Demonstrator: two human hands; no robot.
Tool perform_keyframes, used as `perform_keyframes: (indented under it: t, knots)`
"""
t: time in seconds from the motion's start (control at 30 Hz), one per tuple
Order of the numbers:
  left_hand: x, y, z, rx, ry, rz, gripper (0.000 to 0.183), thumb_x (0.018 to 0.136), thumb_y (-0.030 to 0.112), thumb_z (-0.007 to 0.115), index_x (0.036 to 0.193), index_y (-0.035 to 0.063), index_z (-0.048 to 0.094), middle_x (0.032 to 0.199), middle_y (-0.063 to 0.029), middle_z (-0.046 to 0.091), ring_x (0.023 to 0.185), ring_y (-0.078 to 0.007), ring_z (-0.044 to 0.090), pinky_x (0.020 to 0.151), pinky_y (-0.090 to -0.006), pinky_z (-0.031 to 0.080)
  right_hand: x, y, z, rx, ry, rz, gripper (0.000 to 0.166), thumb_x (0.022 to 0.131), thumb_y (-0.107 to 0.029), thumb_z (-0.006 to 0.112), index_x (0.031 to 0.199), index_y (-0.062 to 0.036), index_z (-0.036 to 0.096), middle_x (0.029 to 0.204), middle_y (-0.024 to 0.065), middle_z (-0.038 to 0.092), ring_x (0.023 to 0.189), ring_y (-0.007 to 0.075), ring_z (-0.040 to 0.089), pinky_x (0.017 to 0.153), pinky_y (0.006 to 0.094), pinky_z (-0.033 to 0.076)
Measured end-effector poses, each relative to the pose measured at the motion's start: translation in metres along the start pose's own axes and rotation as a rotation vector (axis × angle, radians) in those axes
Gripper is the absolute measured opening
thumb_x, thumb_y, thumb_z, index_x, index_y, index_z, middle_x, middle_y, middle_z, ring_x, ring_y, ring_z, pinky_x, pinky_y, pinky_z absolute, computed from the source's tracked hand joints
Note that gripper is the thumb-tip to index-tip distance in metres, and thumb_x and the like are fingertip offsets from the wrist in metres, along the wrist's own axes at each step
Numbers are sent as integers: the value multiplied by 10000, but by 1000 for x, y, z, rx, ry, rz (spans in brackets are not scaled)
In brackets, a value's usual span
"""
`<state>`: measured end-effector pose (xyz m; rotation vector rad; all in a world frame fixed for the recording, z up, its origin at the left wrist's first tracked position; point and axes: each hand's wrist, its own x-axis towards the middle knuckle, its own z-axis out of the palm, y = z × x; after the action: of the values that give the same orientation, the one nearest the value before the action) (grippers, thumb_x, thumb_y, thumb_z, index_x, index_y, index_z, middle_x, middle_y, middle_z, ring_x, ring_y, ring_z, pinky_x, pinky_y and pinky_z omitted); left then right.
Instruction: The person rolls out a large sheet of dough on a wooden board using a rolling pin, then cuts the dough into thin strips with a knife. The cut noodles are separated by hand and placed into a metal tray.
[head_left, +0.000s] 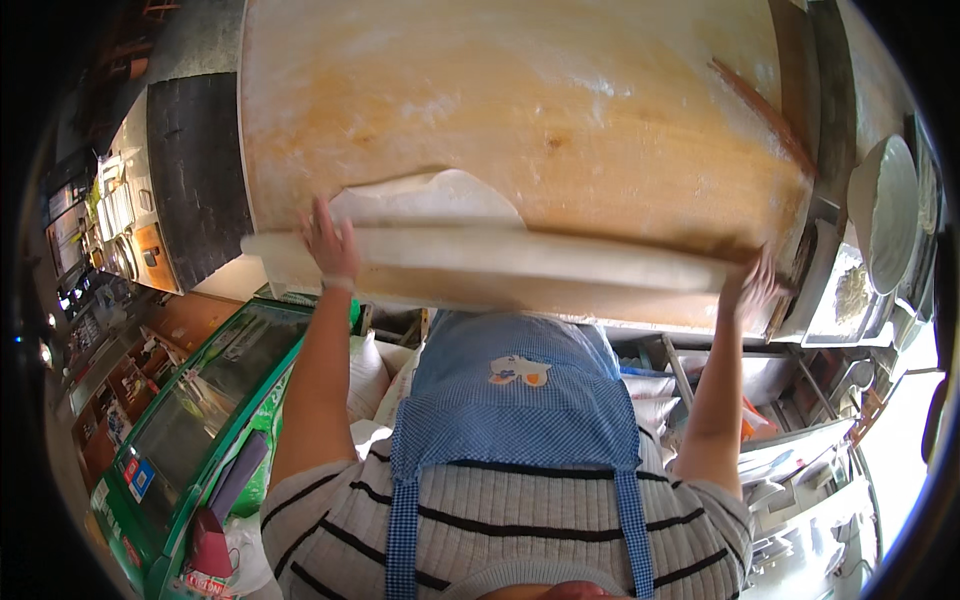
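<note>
A long, pale roll (540, 259), blurred by motion, lies across the near part of the floured wooden board (487, 90). It looks like dough wound on a rolling pin, though the core is hidden. From beneath its far side a thin, rounded flap of dough (435, 196) spreads flat on the board. My left hand (331, 244) rests on the roll near its left end, fingers spread. At the right end is my right hand (752, 283), blurred, its fingers stretched out over the roll; a dark tip pokes out beyond it.
A thin reddish-brown stick (765, 116) lies along the board's right side. Past that edge stands a large pale bowl (885, 217). A dark panel (199, 180) adjoins the left edge. A green-framed glass case (210, 382) and white sacks (367, 375) stand below, near my body.
</note>
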<state>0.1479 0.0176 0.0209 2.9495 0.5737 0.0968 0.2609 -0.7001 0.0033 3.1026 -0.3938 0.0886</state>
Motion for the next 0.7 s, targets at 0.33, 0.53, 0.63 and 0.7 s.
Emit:
perform_keyframes:
  t: [0.33,0.53,0.63,0.7]
  knots:
    - [87,16,-6,-168,243,78,628,930,317,523,1459,48,317,1478,-207,367,1392,-428,259,1151,-517,165,108,-52,-8,223,204,110,697,962,-621,245,1412,-129,451,1425,133,468,1301,328,418,1104,483,259]
    - [62,29,-7,-162,29,248,631,905,278,587,1436,31,350,1467,-212,379,1391,-405,285,1154,-479,206,85,-20,4,192,115,-3,666,989,-553,182,1461,-124,371,1480,118,404,1362,276,373,1127,455,251]
    - [11,87,-8,-641,-294,439,591,916,228,570,1439,50,358,1474,-174,385,1401,-339,301,1150,-461,237,38,-2,-1,122,129,-75,606,1004,-462,212,1340,-61,519,1374,159,510,1239,334,493,1074,465,293]
    - [-1,131,-12,-590,-501,698,589,926,240,558,1449,67,349,1483,-154,376,1413,-300,293,1158,-450,225,13,3,1,39,191,33,527,1010,-422,260,1307,-90,542,1315,128,556,1261,308,471,1081,507,277]
